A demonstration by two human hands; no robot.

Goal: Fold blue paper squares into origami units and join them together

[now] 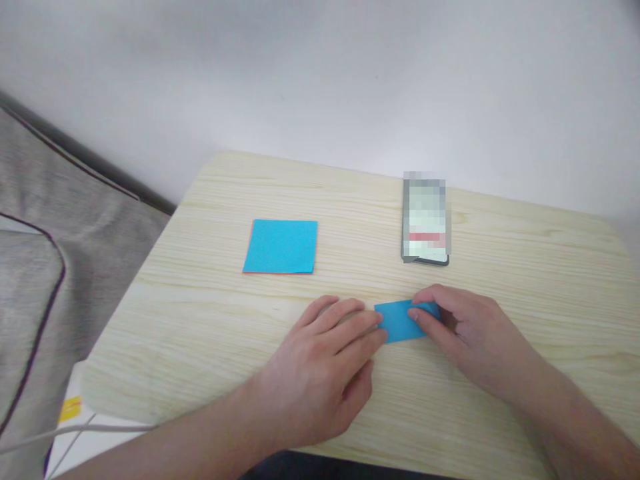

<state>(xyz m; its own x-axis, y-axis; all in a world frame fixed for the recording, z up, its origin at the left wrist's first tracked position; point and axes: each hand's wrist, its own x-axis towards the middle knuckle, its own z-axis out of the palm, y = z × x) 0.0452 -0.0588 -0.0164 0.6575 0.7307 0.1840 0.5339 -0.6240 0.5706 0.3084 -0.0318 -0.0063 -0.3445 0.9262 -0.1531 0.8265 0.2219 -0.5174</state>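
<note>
A small folded piece of blue paper (399, 321) lies on the table in front of me, longer from left to right than it is deep. My right hand (470, 333) pinches its right end between thumb and forefinger. Stretched out flat, the fingers of my left hand (327, 367) touch the left edge of the paper with their tips. Farther back on the left is a stack of square paper (281, 247), blue on top, with a thin orange edge showing at its left and bottom sides.
Behind my right hand, a phone (426, 220) with a blurred-out screen lies near the back edge of the wooden table (190, 320). A white wall (320, 80) rises behind. Grey fabric (115, 253) and a pale cable (100, 428) are at the left.
</note>
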